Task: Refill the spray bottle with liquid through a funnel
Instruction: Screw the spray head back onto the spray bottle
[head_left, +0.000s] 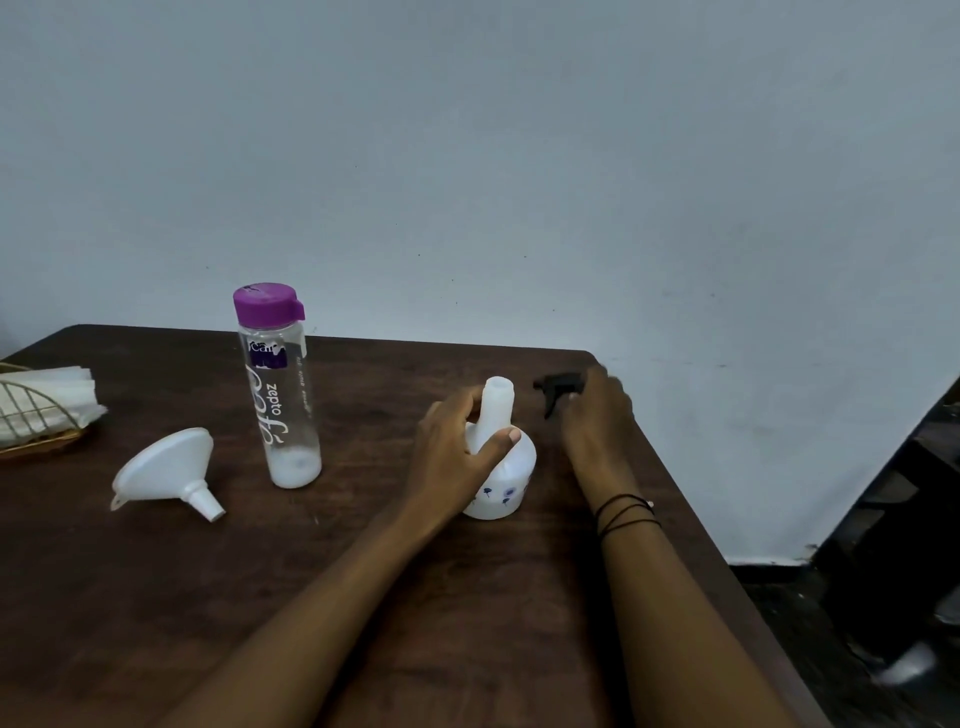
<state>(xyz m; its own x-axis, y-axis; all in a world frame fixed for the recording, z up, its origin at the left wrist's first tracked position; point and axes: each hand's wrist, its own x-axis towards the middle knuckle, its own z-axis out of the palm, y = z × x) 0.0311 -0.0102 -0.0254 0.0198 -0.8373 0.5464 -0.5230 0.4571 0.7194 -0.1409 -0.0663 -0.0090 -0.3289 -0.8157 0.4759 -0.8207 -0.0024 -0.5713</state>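
The funnel (169, 470) lies on its side on the table (156, 597), unused; beside it the water bottle (278, 387) stands capped. The left hand (457, 457) grips the spray bottle (501, 467) by its open neck. The right hand (597, 410) holds the black sprayer head (558, 387) just beside it — removed. Funnel placement and pouring remain.

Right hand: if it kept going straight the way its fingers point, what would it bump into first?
The right hand already touches the black spray head. Beyond that there looks to be only bare table edge, then the wall, though depth is unclear.
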